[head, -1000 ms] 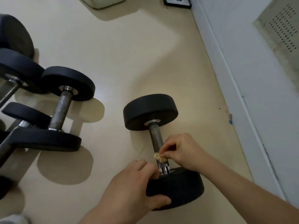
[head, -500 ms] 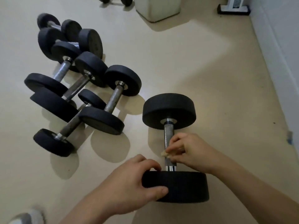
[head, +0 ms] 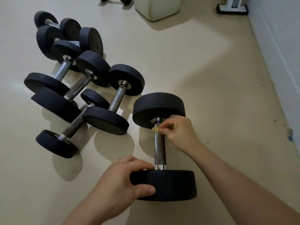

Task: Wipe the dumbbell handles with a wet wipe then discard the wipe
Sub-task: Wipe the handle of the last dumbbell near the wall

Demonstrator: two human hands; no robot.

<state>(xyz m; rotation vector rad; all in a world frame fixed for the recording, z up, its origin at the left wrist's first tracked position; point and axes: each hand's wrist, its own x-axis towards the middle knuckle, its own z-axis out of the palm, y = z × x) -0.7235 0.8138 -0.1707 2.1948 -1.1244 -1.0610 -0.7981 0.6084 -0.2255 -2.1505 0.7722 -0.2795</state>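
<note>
A black dumbbell with a rough metal handle [head: 159, 150] lies on the beige floor, one weight near me and one far. My left hand [head: 123, 181] grips the near weight [head: 168, 185], fingers over its top edge and thumb on its face. My right hand [head: 180, 132] pinches a small crumpled yellowish wipe [head: 155, 129] against the far end of the handle, just below the far weight [head: 158, 108].
Several more black dumbbells [head: 116, 99] lie grouped on the floor to the left. A white wall with a baseboard [head: 276, 65] runs along the right. A pale square block [head: 158, 7] and a white device [head: 233, 7] stand at the back.
My right hand slid the wipe along the handle from near the close weight to the far end. The view swung left, bringing more dumbbells into sight. My left hand kept its grip.
</note>
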